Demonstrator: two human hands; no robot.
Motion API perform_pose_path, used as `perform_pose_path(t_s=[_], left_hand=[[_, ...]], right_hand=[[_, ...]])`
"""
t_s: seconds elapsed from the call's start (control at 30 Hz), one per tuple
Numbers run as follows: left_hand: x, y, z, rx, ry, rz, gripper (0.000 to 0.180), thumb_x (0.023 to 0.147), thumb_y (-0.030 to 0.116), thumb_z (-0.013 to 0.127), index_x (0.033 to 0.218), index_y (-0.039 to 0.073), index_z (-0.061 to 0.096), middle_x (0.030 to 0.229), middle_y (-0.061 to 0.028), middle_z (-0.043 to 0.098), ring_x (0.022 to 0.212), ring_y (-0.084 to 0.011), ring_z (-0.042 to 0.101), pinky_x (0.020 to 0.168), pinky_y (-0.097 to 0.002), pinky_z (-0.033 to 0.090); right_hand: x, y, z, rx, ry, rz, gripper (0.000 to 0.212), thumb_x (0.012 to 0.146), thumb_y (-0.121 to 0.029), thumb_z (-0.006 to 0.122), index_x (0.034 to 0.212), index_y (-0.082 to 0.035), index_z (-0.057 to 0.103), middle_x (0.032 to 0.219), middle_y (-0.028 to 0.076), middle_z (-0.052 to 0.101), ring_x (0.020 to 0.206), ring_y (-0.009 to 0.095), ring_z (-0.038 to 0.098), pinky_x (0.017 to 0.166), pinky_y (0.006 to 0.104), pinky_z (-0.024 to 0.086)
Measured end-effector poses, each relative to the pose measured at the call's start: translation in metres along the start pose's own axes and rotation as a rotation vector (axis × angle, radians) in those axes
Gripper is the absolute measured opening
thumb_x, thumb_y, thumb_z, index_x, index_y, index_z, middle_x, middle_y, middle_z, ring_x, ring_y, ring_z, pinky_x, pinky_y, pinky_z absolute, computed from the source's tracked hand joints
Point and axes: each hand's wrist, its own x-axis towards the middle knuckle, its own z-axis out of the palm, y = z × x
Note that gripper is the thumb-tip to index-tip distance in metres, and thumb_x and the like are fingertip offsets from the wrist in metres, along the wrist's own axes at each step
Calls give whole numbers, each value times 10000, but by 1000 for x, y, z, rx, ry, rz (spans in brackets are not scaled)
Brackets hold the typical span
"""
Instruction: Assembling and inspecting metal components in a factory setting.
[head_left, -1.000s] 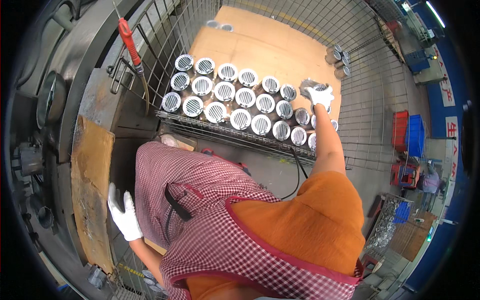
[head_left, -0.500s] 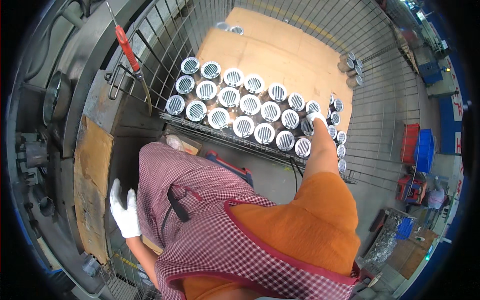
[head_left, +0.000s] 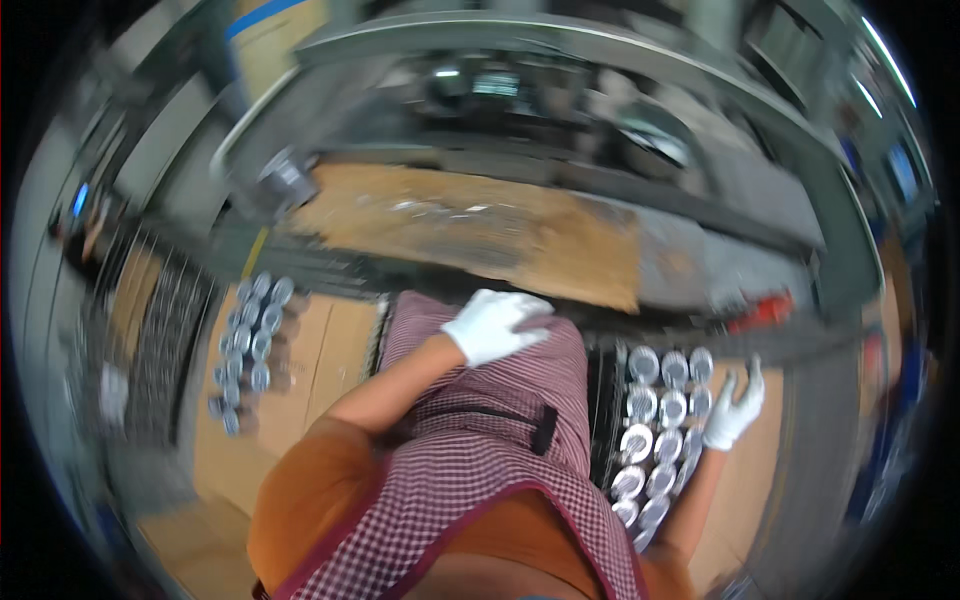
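Note:
My left hand (head_left: pixel 494 328), in a white glove, is held over the lap of my checked apron (head_left: pixel 480 385). Its fingers are stretched out and nothing is in them. On the right, my right hand (head_left: pixel 733 412), gloved too, has thumb and fingers apart and holds nothing. It is just beside rows of round metal parts with slotted tops (head_left: pixel 640 405), which stand on brown cardboard (head_left: pixel 765 430). My right forearm covers some of the nearer ones. The picture is smeared by motion, so fine detail is lost.
Ahead lies a machine with a grey frame (head_left: pixel 560 28) and a worn brown board (head_left: pixel 460 225) along its front. A red-handled tool (head_left: pixel 762 312) is at the right. More metal parts (head_left: pixel 262 318) stand on cardboard (head_left: pixel 325 345) at the left, near wire racks (head_left: pixel 165 340).
My view has swung left from the wire cage to the machine. My right hand has come off the metal parts and is open. My left hand has moved in front of the apron.

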Motion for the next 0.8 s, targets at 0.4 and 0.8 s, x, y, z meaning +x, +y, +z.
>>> perform_pose_path(t_s=[0.4,0.8], left_hand=[[-124,-157,-1,-58,240,-589,430,932,459,466,1089,121,682,1095,-129,675,1045,-309,623,931,-389,475],[-354,-329,22,141,409,-1961,865,835,594,537,1536,201,215,1525,-181,314,1394,-359,328,1111,-508,303]], right_hand=[[135,8,96,59,-514,162,421,995,-338,487,1164,9,656,1094,161,697,939,263,671,824,328,496],[144,-9,87,26,-518,351,511,953,-416,565,1127,55,663,1073,170,702,934,258,654,849,357,471]])
